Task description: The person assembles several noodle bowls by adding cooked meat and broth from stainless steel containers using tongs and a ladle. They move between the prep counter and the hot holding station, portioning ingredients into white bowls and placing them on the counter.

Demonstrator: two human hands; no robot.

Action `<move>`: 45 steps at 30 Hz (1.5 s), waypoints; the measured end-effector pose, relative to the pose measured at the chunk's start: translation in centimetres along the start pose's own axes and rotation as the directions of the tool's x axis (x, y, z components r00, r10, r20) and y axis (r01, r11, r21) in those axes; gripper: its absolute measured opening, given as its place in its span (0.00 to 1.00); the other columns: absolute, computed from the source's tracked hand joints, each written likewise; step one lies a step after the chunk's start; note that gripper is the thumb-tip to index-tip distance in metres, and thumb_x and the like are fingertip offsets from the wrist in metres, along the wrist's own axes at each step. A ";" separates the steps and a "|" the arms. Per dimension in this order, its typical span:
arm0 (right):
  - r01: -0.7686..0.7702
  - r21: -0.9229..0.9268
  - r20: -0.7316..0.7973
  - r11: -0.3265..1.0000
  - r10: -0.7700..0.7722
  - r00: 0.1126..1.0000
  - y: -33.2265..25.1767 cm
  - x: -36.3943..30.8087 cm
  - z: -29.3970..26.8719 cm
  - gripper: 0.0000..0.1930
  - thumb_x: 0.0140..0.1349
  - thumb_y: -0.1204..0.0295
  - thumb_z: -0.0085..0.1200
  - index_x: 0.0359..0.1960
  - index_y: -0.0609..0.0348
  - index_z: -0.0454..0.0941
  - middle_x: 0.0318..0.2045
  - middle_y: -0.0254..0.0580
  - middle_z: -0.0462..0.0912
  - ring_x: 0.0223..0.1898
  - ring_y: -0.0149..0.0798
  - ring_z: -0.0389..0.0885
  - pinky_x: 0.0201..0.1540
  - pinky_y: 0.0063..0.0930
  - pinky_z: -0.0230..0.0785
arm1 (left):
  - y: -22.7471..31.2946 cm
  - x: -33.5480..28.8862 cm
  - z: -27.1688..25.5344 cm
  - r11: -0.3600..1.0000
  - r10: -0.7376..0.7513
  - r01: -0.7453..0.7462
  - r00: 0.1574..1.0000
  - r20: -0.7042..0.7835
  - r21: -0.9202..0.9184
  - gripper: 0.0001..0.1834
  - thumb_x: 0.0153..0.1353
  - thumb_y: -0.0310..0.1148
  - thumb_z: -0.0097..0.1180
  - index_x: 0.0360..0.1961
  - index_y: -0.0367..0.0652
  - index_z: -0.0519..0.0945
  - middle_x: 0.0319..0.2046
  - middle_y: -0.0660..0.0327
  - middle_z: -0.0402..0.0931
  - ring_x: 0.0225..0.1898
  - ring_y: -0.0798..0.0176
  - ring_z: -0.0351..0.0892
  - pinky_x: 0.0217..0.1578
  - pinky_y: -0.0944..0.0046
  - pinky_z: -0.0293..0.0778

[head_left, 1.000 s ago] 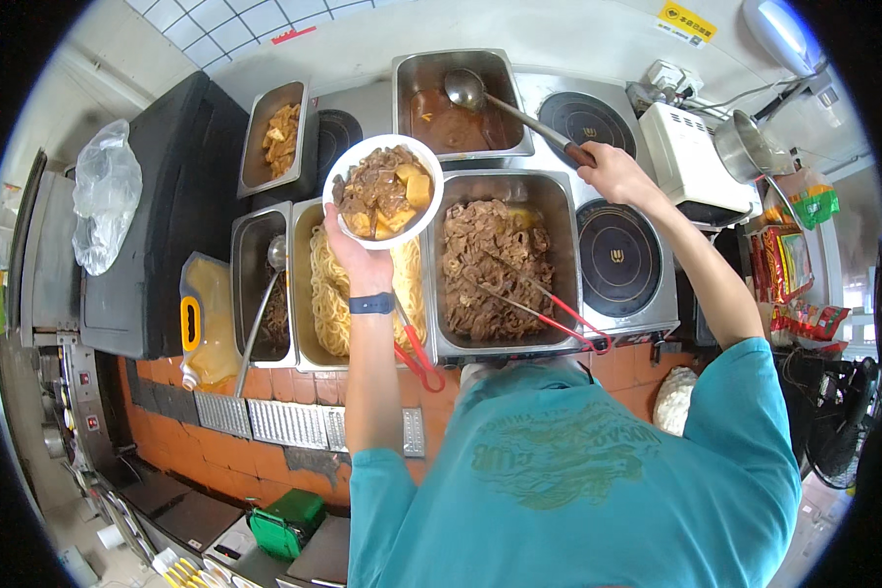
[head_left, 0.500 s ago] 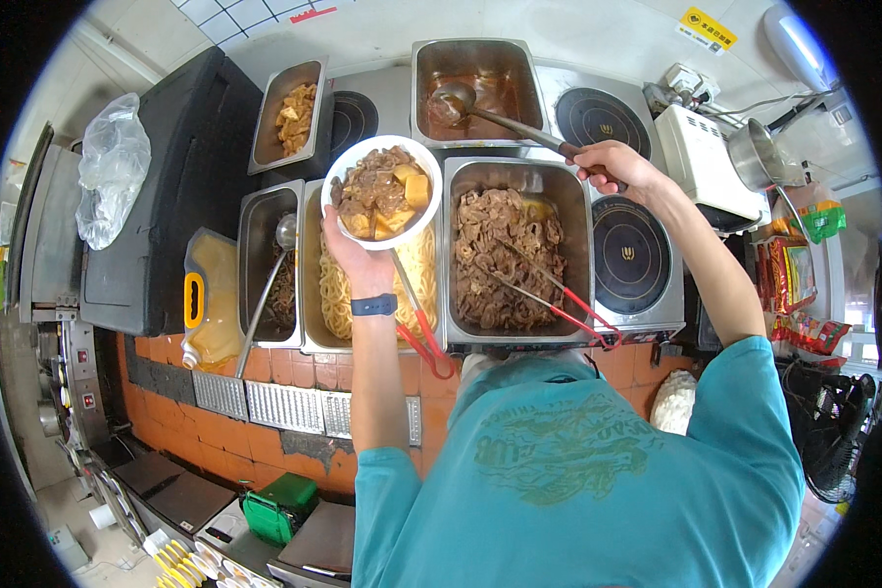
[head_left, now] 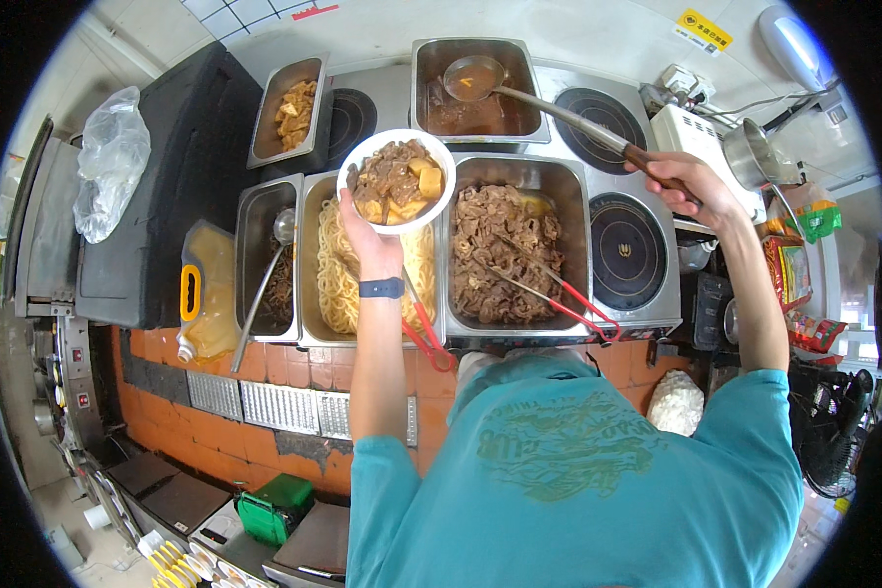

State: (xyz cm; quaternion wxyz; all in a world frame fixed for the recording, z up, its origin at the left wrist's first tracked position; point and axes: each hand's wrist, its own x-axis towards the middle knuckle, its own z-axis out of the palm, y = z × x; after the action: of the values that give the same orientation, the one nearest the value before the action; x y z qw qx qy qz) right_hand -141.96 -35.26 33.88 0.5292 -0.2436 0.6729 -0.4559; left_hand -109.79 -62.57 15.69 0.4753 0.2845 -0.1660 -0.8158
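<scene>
A white bowl point(head_left: 445, 201) of meat slices and yellow chunks rests in my left hand point(head_left: 370, 240), above the tray of noodles point(head_left: 333, 294). My right hand point(head_left: 691, 186) grips the dark handle of a ladle point(head_left: 578, 122). Brownish broth fills the ladle's cup, raised over the sauce in the metal tray point(head_left: 531, 64) at the back. Red-handled tongs point(head_left: 568, 291) lie in the tray of cooked sliced meat point(head_left: 505, 265). A second pair of tongs point(head_left: 423, 333) leans in the noodles, partly hidden by my left arm.
Round hot plates point(head_left: 625, 252) sit at the right. A narrow tray with brown chunks point(head_left: 296, 116) stands back left. Another ladle point(head_left: 263, 294) leans in a dark-filled tray. Farther left are a yellow jug point(head_left: 211, 284) and a large black box point(head_left: 152, 211). A white appliance point(head_left: 701, 162) stands right.
The ladle's cup has come up out of the sauce, now level and filled. My right hand has moved right and slightly down. My left hand and the bowl have shifted slightly right.
</scene>
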 end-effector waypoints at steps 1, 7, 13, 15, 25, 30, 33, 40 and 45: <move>0.008 0.005 0.001 1.000 -0.008 1.000 -0.4 -1.3 -0.2 0.20 0.73 0.69 0.45 0.59 0.74 0.71 0.28 0.30 0.72 0.15 0.14 0.60 0.10 0.09 0.52 | -0.4 0.4 0.1 1.000 -0.014 0.014 1.000 -0.005 0.008 0.29 0.76 0.50 0.38 0.70 0.44 0.65 0.68 0.55 0.68 0.68 0.53 0.68 0.69 0.51 0.63; 0.051 0.074 0.021 0.996 -0.053 0.998 -1.3 -9.0 -0.5 0.24 0.71 0.69 0.50 0.60 0.78 0.68 0.25 0.32 0.74 0.10 0.15 0.63 0.06 0.09 0.55 | -2.4 1.9 1.8 0.995 -0.088 0.087 0.995 0.040 0.042 0.31 0.76 0.54 0.39 0.70 0.46 0.65 0.68 0.55 0.68 0.68 0.53 0.67 0.69 0.50 0.64; 0.068 0.019 -0.001 0.997 -0.068 0.998 1.1 -13.8 0.5 0.31 0.67 0.60 0.58 0.61 0.77 0.69 0.21 0.31 0.74 0.09 0.15 0.64 0.07 0.08 0.54 | -4.1 2.3 4.5 0.990 -0.124 0.118 0.990 0.065 0.083 0.32 0.76 0.57 0.37 0.70 0.47 0.65 0.68 0.57 0.68 0.68 0.53 0.68 0.67 0.48 0.66; 0.039 -0.007 -0.022 0.999 -0.039 0.999 1.7 -14.8 1.0 0.32 0.64 0.60 0.61 0.62 0.73 0.69 0.21 0.31 0.74 0.09 0.16 0.63 0.07 0.09 0.52 | -4.2 2.2 5.0 0.987 -0.138 0.133 0.989 0.054 0.087 0.32 0.76 0.57 0.36 0.70 0.47 0.65 0.68 0.57 0.68 0.68 0.54 0.68 0.67 0.48 0.66; 0.075 -0.462 -0.219 0.884 -0.195 0.956 4.0 -17.5 1.7 0.32 0.58 0.84 0.56 0.67 0.70 0.67 0.56 0.44 0.76 0.53 0.32 0.74 0.61 0.25 0.63 | -4.1 2.0 5.1 0.986 -0.134 0.124 0.987 0.089 0.114 0.34 0.74 0.60 0.41 0.70 0.47 0.65 0.66 0.54 0.69 0.66 0.53 0.71 0.64 0.49 0.70; 0.182 -0.377 -0.192 0.908 -0.269 0.944 4.6 -17.0 -0.1 0.31 0.61 0.73 0.60 0.66 0.69 0.68 0.38 0.37 0.79 0.32 0.24 0.76 0.36 0.16 0.69 | -4.2 1.6 4.3 0.992 -0.102 0.096 0.993 0.066 0.087 0.33 0.74 0.59 0.42 0.69 0.46 0.66 0.66 0.56 0.70 0.66 0.54 0.71 0.64 0.51 0.71; 0.238 -0.042 -0.010 0.970 -0.238 0.971 4.6 -14.7 -0.9 0.30 0.66 0.62 0.59 0.63 0.72 0.69 0.20 0.29 0.72 0.08 0.16 0.60 0.06 0.12 0.48 | -4.2 1.3 3.9 0.993 -0.092 0.088 0.995 0.047 0.083 0.32 0.75 0.58 0.40 0.69 0.47 0.67 0.66 0.57 0.70 0.66 0.54 0.70 0.65 0.50 0.69; 0.063 -0.118 -0.147 0.991 -0.080 0.986 4.7 -5.1 0.4 0.23 0.70 0.66 0.53 0.60 0.71 0.71 0.22 0.29 0.72 0.12 0.17 0.65 0.10 0.12 0.52 | -3.8 0.4 3.3 0.994 -0.099 0.098 0.995 0.021 0.054 0.31 0.76 0.56 0.37 0.69 0.48 0.68 0.67 0.58 0.69 0.68 0.53 0.68 0.67 0.47 0.65; 0.050 -0.493 -0.173 0.869 -0.154 0.973 5.5 4.1 1.6 0.12 0.66 0.70 0.54 0.46 0.66 0.78 0.24 0.31 0.75 0.14 0.21 0.67 0.15 0.19 0.58 | -2.9 -1.3 2.7 0.994 -0.079 0.077 0.997 0.024 0.073 0.29 0.76 0.53 0.42 0.69 0.45 0.67 0.66 0.56 0.70 0.66 0.54 0.70 0.66 0.50 0.67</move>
State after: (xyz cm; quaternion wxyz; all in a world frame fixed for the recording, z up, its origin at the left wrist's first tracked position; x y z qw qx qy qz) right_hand -140.91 -36.61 27.04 0.3534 -0.3553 0.8029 -0.3230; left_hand -112.96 -59.99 16.63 0.4303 0.2967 -0.1906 -0.8309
